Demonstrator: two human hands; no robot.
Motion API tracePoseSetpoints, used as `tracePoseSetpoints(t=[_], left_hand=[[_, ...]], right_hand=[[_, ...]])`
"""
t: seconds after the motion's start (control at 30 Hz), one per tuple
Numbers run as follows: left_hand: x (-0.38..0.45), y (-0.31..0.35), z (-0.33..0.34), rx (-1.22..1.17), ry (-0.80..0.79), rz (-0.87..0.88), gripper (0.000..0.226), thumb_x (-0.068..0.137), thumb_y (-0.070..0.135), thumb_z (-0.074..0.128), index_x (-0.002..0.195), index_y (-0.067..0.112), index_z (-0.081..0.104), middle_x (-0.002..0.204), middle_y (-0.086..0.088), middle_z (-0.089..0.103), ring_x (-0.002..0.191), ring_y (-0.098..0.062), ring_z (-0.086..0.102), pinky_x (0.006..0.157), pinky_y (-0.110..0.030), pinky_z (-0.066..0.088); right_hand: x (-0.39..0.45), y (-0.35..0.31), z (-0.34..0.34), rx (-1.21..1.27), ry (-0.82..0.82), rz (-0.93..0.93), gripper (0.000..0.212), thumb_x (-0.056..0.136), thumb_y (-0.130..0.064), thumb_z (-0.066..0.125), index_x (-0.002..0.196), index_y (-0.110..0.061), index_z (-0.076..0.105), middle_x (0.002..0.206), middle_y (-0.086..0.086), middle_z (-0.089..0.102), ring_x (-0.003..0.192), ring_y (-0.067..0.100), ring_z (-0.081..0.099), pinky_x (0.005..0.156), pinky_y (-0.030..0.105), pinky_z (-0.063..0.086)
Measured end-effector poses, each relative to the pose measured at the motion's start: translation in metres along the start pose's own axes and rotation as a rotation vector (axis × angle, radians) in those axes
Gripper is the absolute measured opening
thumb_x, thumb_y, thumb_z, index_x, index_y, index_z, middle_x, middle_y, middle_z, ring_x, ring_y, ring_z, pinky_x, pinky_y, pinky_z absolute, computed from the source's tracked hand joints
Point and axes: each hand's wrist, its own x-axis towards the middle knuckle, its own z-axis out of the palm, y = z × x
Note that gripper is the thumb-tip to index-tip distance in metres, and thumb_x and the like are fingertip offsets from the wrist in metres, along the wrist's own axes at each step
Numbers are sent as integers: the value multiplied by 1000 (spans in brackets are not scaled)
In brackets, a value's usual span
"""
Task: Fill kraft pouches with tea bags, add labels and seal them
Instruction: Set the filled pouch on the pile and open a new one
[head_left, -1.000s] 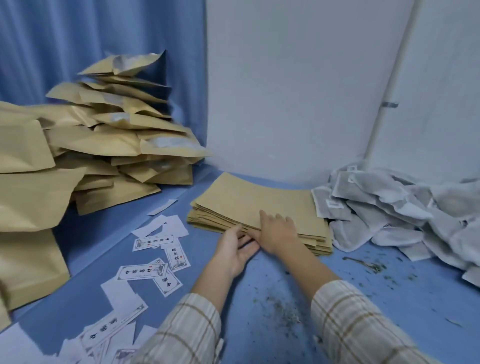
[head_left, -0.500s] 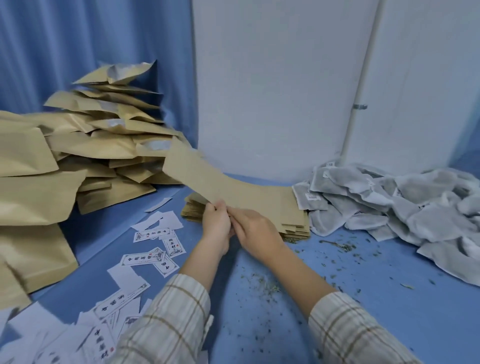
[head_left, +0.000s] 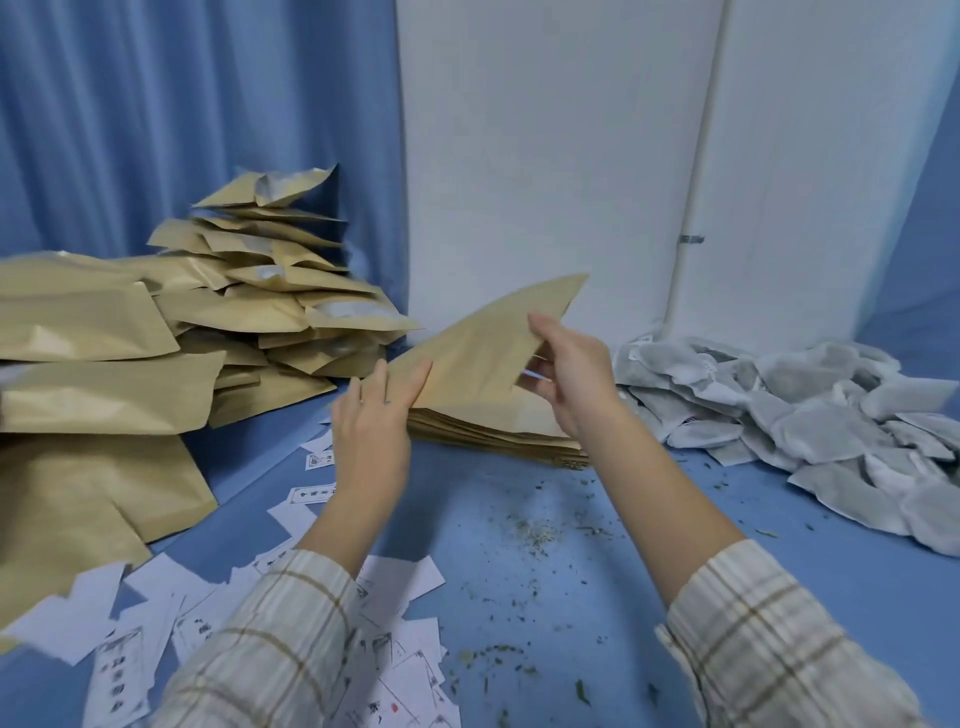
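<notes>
I hold one flat kraft pouch (head_left: 483, 353) in the air above the stack of empty kraft pouches (head_left: 498, 434). My left hand (head_left: 371, 436) grips its near left edge. My right hand (head_left: 569, 371) pinches its right edge, fingers partly inside the mouth. The pouch tilts up toward the white wall. A heap of grey tea bags (head_left: 810, 415) lies to the right. White printed labels (head_left: 291, 613) are scattered at the lower left, partly hidden by my left sleeve.
A tall heap of filled kraft pouches (head_left: 171, 332) fills the left side against a blue curtain (head_left: 156, 114). Loose tea crumbs (head_left: 535, 530) litter the blue table top. A white wall (head_left: 545, 156) stands close behind the stack.
Both hands lifted the top pouch off the stack. It swung from pointing left to pointing up and right, and my right hand moved to its far edge.
</notes>
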Motion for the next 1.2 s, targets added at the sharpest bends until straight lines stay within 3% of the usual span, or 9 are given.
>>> tracePoseSetpoints(t=[0.2,0.33,0.4,0.53,0.63,0.73,0.83,0.97,1.2], left_hand=[[-18,-13,-1,279,-418,28,72,87,6,49,145,37,21,151,-13,22,129,-36,32,102,-45,32],[-19,-8,-12,-207,-1018,-186,102,70,18,65,149,29,1,152,-6,11,128,-29,31,97,-38,39],[-14,-1,-22,-364,-1126,-253,108,58,26,64,149,19,6,148,-7,20,127,-26,31,90,-32,40],[-5,29,-37,-559,-983,-253,94,56,39,48,145,18,28,155,-3,15,142,-18,9,108,-35,18],[1,66,-35,-785,-705,-331,56,79,40,50,135,34,46,147,4,36,139,-16,23,112,-35,20],[5,98,-20,-843,-574,-445,39,89,37,50,126,27,56,132,1,55,123,-17,46,97,-27,35],[5,118,-11,-667,-476,-489,45,84,49,55,119,21,58,116,-1,63,108,-22,56,79,-25,38],[4,115,-7,-755,-333,-607,27,84,44,59,95,21,66,96,-3,69,86,-23,62,77,-32,50],[2,111,0,-625,-317,-416,38,94,15,39,56,15,44,57,1,46,65,-21,44,52,-30,34]], right_hand=[[-8,30,-18,133,61,151,12,94,-11,48,96,-3,57,87,11,66,77,21,65,57,31,56],[-8,41,-29,186,79,222,13,91,-3,43,86,-3,54,80,14,61,71,25,60,63,38,54],[-10,42,-35,177,83,241,13,90,-3,43,86,-4,56,76,12,62,67,22,61,55,33,56],[-13,41,-49,-21,67,282,8,90,-7,53,87,-5,59,76,6,68,62,16,68,50,27,57],[-17,40,-55,-106,47,289,3,84,-6,64,83,-4,63,65,2,71,55,10,68,53,24,57],[-20,42,-52,-125,74,249,4,79,-3,69,81,-1,66,72,10,72,60,15,69,61,26,59],[-26,43,-44,-200,82,176,4,80,2,64,82,4,67,94,26,67,79,37,66,87,49,52],[-29,41,-48,-221,0,135,10,78,-2,69,69,-4,65,56,2,67,54,13,63,60,24,57],[-35,33,-58,-184,-84,176,18,77,-15,74,68,-13,59,69,1,69,64,11,67,62,23,57]])
